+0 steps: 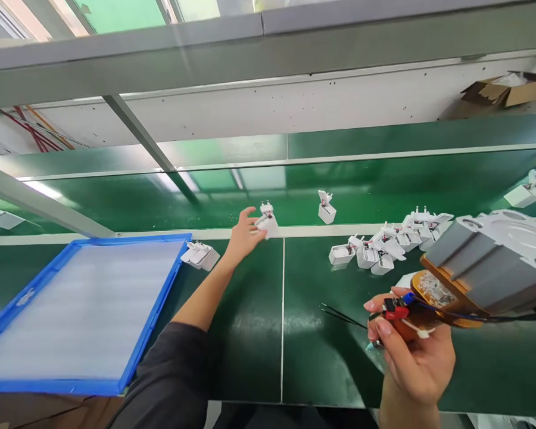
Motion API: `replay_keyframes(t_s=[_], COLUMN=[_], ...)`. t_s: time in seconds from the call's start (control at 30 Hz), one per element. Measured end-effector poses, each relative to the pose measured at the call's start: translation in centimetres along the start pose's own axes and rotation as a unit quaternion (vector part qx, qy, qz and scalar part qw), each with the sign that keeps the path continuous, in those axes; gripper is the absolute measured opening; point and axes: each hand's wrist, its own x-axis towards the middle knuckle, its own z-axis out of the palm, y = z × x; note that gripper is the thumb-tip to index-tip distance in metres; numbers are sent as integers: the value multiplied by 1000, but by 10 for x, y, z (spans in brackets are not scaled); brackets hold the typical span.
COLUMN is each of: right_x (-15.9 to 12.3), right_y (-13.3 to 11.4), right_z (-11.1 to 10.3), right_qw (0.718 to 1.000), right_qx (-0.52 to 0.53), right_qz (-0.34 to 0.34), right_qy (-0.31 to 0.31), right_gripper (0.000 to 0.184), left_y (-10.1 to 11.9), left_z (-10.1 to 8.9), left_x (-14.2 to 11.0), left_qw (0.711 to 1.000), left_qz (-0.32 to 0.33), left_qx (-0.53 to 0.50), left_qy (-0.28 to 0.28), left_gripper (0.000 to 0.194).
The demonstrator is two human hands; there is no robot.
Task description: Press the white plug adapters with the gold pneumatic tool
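My left hand (243,239) reaches to the bench's rear rail, its thumb and fingers around a white plug adapter (267,221) whose pins point up. My right hand (413,351) is closed at the near right, thumb against fingers. Two thin black wires (343,316) with pale tips stick out leftward from its grip. By the fingertips shows a small red-and-black part (395,311) with a blue lead; whether it is gripped too, I cannot tell. Above that hand looms a grey finned housing (500,262) with an orange-brown plate, partly covering the hand.
Several opened white adapters (382,247) lie in a cluster at the right; another adapter (326,208) stands behind the rail. At left is a blue-rimmed tray (154,322) with white adapters (200,256) beside it. A cardboard box (509,92) sits on the back shelf.
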Motion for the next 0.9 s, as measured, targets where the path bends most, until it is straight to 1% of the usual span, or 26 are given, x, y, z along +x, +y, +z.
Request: replay_keyframes(t_s=[0.03, 0.07, 0.13, 0.17, 0.2, 0.27, 0.33, 0.4, 0.43, 0.5, 0.57, 0.6, 0.67, 0.73, 0.8, 0.9], right_x=[0, 1, 1, 1, 2, 2, 3, 3, 3, 3, 3, 3, 3, 1, -1, -4], right_y=[-1, -3, -4, -5, -5, -6, -6, -8, -8, -10, -12, -12, -14, -15, -15, -16], right_z=[2, 4, 6, 6, 7, 8, 8, 10, 11, 15, 22, 27, 37, 47, 55, 63], right_qw=[1000, 1000, 1000, 1000, 1000, 1000, 1000, 999, 999, 998, 997, 996, 995, 994, 993, 994], right_qx=[0, 0, 0, 2, 1, 2, 3, 1, 1, 7, 18, 21, 13, -8, -23, -30], right_qz=[1, 5, 10, 9, 8, 4, -1, -3, -2, 0, -10, -19, -36, -41, -34, -23], right_qy=[4, 3, 1, -1, -2, -9, -21, -37, -44, -58, -72, -79, -92, -100, -107, -103], right_gripper=[35, 35, 36, 36, 37, 36, 32, 27, 26, 25, 26, 27, 30, 35, 38, 44], left_y=[4, 7, 12, 12, 12, 8, 5, 3, 2, 1, 1, 0, 2, 5, 12, 22], left_z=[5, 10, 18, 21, 24, 30, 35, 42, 45, 52, 58, 60, 61, 60, 57, 52], left_x=[-27, -55, -108, -131, -150, -175, -187, -188, -188, -186, -187, -188, -193, -199, -204, -205], left_qw=[996, 989, 972, 964, 959, 957, 960, 961, 961, 960, 965, 968, 969, 967, 965, 967], left_qz=[9, 13, 13, 12, 15, 32, 56, 71, 77, 90, 106, 115, 128, 135, 136, 157], left_qx=[-60, -94, -108, -104, -96, -75, -48, -27, -22, -20, -10, -1, 13, 21, 27, 33], left_qy=[-59, -115, -209, -243, -266, -280, -268, -264, -266, -263, -238, -224, -209, -217, -221, -199], left_gripper=[69, 66, 59, 57, 54, 53, 62, 71, 71, 58, 41, 37, 34, 37, 38, 37])
